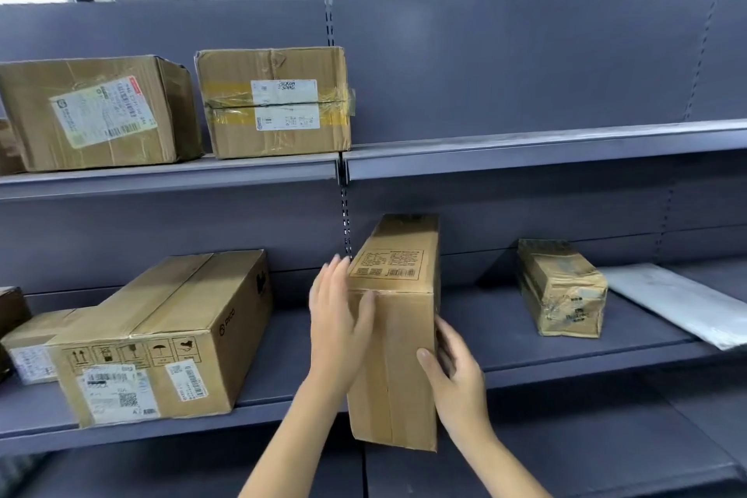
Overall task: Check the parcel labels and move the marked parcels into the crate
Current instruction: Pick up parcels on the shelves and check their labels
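Observation:
I hold a tall, narrow cardboard parcel (398, 336) over the front edge of the middle shelf (566, 372), tilted back, its lower end hanging below the edge. A printed black label (388, 263) with barcodes faces me on its upper face. My left hand (337, 327) lies flat against the parcel's left side, fingers straight and thumb on the front face. My right hand (456, 380) grips the lower right edge, thumb in front and fingers curled round the side. No crate is in view.
A large box (169, 332) with white labels and a small labelled box (32, 352) sit left on the same shelf. A taped brown parcel (562, 287) and a white mailer (679, 299) lie to the right. Two labelled boxes (97, 113) (275, 101) stand on the upper shelf.

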Action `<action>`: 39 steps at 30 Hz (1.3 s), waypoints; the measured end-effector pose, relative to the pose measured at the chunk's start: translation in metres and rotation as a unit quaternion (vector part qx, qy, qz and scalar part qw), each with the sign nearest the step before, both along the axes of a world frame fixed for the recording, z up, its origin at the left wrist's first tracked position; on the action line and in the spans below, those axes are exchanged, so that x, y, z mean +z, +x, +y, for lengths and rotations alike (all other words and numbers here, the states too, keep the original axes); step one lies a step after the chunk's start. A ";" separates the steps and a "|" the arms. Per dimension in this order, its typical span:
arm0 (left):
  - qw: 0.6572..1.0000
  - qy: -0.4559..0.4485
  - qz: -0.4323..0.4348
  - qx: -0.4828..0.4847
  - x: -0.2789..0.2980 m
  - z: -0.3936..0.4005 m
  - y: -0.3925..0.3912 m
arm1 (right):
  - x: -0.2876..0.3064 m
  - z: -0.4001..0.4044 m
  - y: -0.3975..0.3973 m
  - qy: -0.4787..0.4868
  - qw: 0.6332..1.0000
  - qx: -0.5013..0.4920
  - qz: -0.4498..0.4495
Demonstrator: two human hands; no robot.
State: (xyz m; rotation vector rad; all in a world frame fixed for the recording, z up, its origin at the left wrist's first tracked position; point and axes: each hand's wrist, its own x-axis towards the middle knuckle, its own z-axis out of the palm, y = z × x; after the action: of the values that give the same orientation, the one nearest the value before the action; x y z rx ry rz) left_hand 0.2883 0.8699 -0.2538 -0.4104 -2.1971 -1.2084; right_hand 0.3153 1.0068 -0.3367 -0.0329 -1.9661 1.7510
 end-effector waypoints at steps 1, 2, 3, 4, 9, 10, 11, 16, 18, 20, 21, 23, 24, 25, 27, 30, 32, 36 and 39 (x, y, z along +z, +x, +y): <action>0.997 -0.063 0.054 0.008 0.014 0.006 -0.003 | -0.001 -0.001 -0.001 -0.001 1.000 -0.002 0.001; 0.989 -0.125 0.081 -0.003 0.026 0.013 -0.006 | -0.002 -0.003 -0.002 0.003 1.000 -0.007 0.002; 0.980 -0.181 0.075 -0.021 0.036 0.022 -0.008 | -0.004 -0.003 -0.003 0.007 1.000 -0.010 0.001; 0.972 -0.228 0.040 -0.041 0.043 0.031 -0.011 | -0.005 -0.002 -0.004 0.007 1.000 -0.007 0.002; 0.913 -0.405 -0.039 0.001 0.037 0.051 -0.020 | -0.030 0.008 0.004 -0.169 0.982 -0.055 -0.063; 0.912 -0.409 -0.027 0.010 0.033 0.050 -0.020 | -0.043 0.008 0.005 -0.200 0.968 -0.098 -0.116; 0.913 -0.407 -0.017 0.013 0.031 0.050 -0.019 | -0.055 0.010 0.005 -0.243 0.949 -0.117 -0.165; 0.932 -0.361 -0.015 0.017 0.032 0.041 -0.014 | -0.070 -0.008 0.007 -0.527 0.801 0.061 -0.277; 0.948 -0.316 -0.009 0.025 0.029 0.023 -0.009 | -0.070 -0.015 0.002 -0.542 0.807 0.059 -0.228; 0.969 -0.246 -0.023 0.029 0.022 -0.005 -0.004 | -0.069 -0.019 0.001 -0.522 0.835 0.026 -0.170; 0.979 -0.199 -0.045 0.026 0.016 -0.020 0.000 | -0.068 -0.018 0.003 -0.503 0.852 0.011 -0.146; 0.991 -0.091 -0.097 0.002 -0.002 -0.049 0.011 | -0.065 -0.012 0.010 -0.461 0.882 -0.018 -0.098; 0.992 -0.038 -0.122 -0.013 -0.014 -0.061 0.017 | -0.064 -0.008 0.013 -0.440 0.894 -0.032 -0.080; 0.988 0.009 -0.149 -0.025 -0.026 -0.069 0.022 | -0.064 -0.004 0.017 -0.417 0.905 -0.045 -0.067; 0.977 0.080 -0.193 -0.043 -0.054 -0.080 0.032 | -0.065 0.004 0.027 -0.370 0.925 -0.070 -0.056; 0.957 0.160 -0.240 -0.045 -0.094 -0.085 0.044 | -0.068 0.012 0.042 -0.304 0.947 -0.083 -0.060; 0.943 0.200 -0.264 -0.036 -0.119 -0.085 0.050 | -0.075 0.014 0.046 -0.253 0.961 -0.087 -0.067; 0.925 0.251 -0.284 0.001 -0.151 -0.082 0.056 | -0.085 0.009 0.048 -0.197 0.974 -0.074 -0.085; 0.925 0.254 -0.284 0.010 -0.161 -0.082 0.053 | -0.091 0.006 0.050 -0.179 0.975 -0.071 -0.111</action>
State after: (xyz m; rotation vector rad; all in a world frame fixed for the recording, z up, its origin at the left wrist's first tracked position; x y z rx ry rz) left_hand 0.3409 0.7879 -0.4151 0.2084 -2.1926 -2.0023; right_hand 0.3649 1.0127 -0.4278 -0.5011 -1.7159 2.0517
